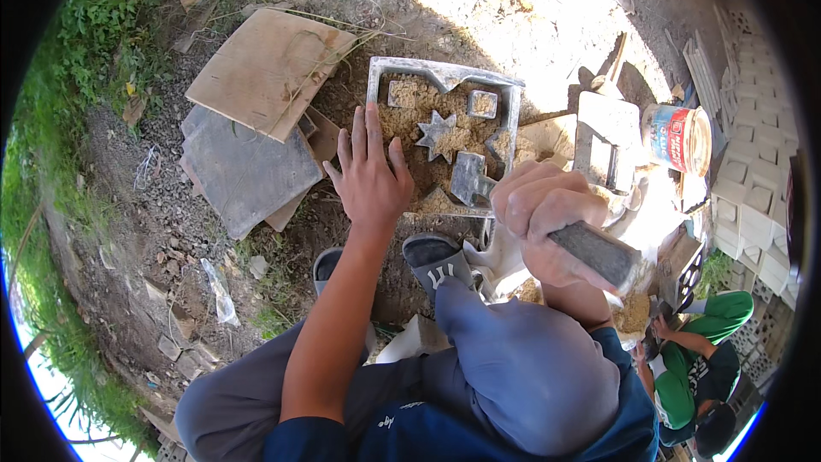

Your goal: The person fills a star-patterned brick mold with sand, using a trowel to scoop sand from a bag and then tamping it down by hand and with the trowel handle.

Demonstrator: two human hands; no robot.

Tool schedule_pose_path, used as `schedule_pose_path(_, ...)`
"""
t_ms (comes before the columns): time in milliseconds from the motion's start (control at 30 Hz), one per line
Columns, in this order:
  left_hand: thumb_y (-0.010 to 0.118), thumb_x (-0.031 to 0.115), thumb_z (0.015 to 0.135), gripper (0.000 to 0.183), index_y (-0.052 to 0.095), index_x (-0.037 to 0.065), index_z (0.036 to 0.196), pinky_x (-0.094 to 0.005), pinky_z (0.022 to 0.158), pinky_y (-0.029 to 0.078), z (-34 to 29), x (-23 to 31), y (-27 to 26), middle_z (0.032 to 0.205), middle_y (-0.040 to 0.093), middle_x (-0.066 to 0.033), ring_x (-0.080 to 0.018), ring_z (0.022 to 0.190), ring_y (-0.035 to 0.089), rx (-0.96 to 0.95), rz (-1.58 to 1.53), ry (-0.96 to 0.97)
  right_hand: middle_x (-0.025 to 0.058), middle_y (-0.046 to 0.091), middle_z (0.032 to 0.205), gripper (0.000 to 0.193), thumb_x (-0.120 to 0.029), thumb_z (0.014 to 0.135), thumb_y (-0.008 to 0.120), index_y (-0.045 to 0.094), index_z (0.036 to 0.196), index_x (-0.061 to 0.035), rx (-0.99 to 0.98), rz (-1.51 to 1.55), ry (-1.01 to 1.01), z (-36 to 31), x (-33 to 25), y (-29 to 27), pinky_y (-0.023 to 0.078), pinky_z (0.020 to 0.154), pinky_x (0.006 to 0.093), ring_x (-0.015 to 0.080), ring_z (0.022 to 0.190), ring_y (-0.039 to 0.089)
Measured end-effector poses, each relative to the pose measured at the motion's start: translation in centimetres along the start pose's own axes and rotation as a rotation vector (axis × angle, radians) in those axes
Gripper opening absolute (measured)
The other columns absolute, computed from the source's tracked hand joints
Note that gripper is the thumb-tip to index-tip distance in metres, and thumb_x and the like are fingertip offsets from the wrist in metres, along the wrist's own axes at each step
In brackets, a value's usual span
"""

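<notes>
In front of me lies a grey block mould (516,115) with a notched far edge. It is partly filled with crumbly tan mix (462,139). Inside stand a star-shaped core (438,135) and small square cores (482,103). My left hand (375,167) is open, fingers spread, at the mould's left side. My right hand (547,205) is closed round the middle of a grey hand rammer (596,252). One blocky end points up toward me; what looks like its other end is over the mould's near right part. The handle is mostly hidden by my fingers.
Boards (265,68) are stacked left of the mould. At the right are a paint bucket (676,139), a pale frame-like plate (605,137) and stacked pale blocks (753,180). Another person (697,368) in green trousers crouches at lower right. My sandalled foot (434,261) is close to the mould.
</notes>
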State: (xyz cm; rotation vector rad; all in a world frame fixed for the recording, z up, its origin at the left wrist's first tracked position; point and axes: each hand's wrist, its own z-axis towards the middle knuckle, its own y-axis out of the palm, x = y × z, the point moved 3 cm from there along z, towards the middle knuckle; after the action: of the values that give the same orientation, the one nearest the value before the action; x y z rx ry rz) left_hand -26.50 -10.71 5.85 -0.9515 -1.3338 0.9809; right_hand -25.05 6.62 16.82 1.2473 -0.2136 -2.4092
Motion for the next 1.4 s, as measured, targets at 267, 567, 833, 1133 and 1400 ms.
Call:
schedule_pose_path(267,0.047,0.032,0.102,0.058,0.033,0.018,0.157,-0.0697,0.103,0.037,0.7,0.3,0.1,0.153,0.047,-0.0113,-0.0414,0.134,0.047,0.032,-0.009,0.012,0.0005,0.038,0.048,0.045,-0.024,0.092,0.062,0.039,0.057,-0.0090,-0.053,-0.030,-0.018,1.0,-0.4,0.5,0.029,0.035,0.0283,0.0161,0.035,0.040)
schedule_pose_path(567,0.044,0.036,0.104,0.058,0.030,0.022,0.158,-0.0710,0.106,0.034,0.0,-0.2,0.2,0.157,0.041,-0.0067,-0.0399,0.138,0.044,-0.006,0.000,-0.024,0.0027,0.036,0.045,0.077,-0.081,0.086,0.046,0.039,0.060,-0.0085,-0.015,-0.052,0.036,0.5,-0.4,1.5,0.028,0.033,0.0279,0.0150,0.034,0.035)
schedule_pose_path(833,0.043,0.036,0.104,0.057,0.031,0.022,0.158,-0.0708,0.106,0.034,0.2,-0.2,0.5,0.158,0.041,-0.0077,-0.0409,0.138,0.044,0.002,-0.028,-0.016,0.0018,0.037,0.046,0.078,-0.082,0.086,0.046,0.038,0.060,-0.0086,-0.067,-0.067,0.026,1.1,0.4,1.6,0.027,0.033,0.0282,0.0147,0.033,0.034)
schedule_pose_path(1133,0.046,0.036,0.103,0.058,0.032,0.021,0.158,-0.0714,0.105,0.034,0.3,-0.6,0.1,0.156,0.042,-0.0078,-0.0399,0.136,0.046,0.026,-0.016,-0.016,0.0007,0.035,0.047,0.059,-0.049,0.094,0.060,0.037,0.057,-0.0090,-0.113,-0.036,0.061,3.1,-2.7,2.9,0.026,0.036,0.0280,0.0147,0.036,0.034)
schedule_pose_path(1400,0.045,0.035,0.103,0.059,0.032,0.020,0.158,-0.0722,0.105,0.034,0.2,0.0,0.0,0.156,0.042,-0.0082,-0.0397,0.136,0.046,0.007,-0.012,-0.017,0.0025,0.042,0.051,0.056,-0.044,0.090,0.070,0.042,0.057,-0.0083,-0.009,0.033,0.073,1.0,-1.9,1.5,0.032,0.038,0.0270,0.0162,0.039,0.042)
